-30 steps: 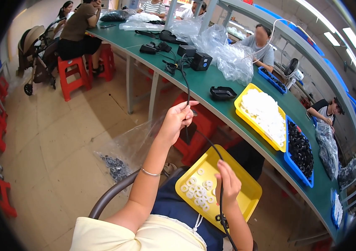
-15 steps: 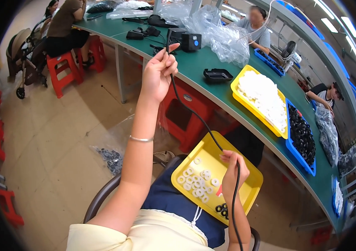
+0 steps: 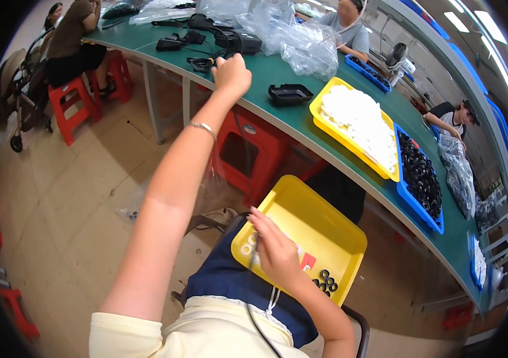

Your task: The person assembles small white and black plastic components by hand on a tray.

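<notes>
My left hand is closed around a black cable at the front edge of the green table, beside a bundle of black cords and a black box-shaped device. From there the cable drops, blurred, in front of a red stool and past my right hand. Its lower length crosses my shirt. My right hand is over the yellow tray on my lap, fingers stretched and close together, with the cable beside them. White rings, partly hidden by this hand, and black rings lie in the tray.
On the table are a black plastic shell, a yellow tray of white pieces, a blue tray of black parts and clear plastic bags. Red stools stand under and beside it. Other people sit around the table.
My left hand has come down to the table edge with the cable. My right hand has moved left over the tray, its fingers straightened, and the cable's lower length has swung left.
</notes>
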Action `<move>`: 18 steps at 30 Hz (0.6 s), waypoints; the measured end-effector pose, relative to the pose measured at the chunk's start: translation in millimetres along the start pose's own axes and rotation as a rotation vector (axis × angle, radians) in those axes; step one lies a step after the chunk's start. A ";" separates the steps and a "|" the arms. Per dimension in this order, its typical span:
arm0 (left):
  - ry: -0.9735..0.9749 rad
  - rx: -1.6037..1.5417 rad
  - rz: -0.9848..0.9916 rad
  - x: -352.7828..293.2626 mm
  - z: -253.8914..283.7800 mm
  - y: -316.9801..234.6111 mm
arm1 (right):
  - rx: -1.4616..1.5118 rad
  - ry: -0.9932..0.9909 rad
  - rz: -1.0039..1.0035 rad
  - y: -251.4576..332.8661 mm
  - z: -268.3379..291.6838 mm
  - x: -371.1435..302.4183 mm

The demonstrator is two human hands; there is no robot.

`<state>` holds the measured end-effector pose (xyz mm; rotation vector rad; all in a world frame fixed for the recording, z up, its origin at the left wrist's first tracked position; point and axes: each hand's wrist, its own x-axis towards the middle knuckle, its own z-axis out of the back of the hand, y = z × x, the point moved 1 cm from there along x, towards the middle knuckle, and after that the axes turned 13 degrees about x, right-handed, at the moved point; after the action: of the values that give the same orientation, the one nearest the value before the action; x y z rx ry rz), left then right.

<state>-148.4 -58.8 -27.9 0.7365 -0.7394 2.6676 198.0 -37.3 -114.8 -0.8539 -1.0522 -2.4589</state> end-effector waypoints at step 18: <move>-0.080 0.512 -0.342 -87.5 110.2 33.0 | -0.812 -0.611 -0.286 -27.4 262.8 6.6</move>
<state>-44.4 -156.8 -6.9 0.9905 0.0733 2.5254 282.9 174.7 18.4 -1.8960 -0.2670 -2.9786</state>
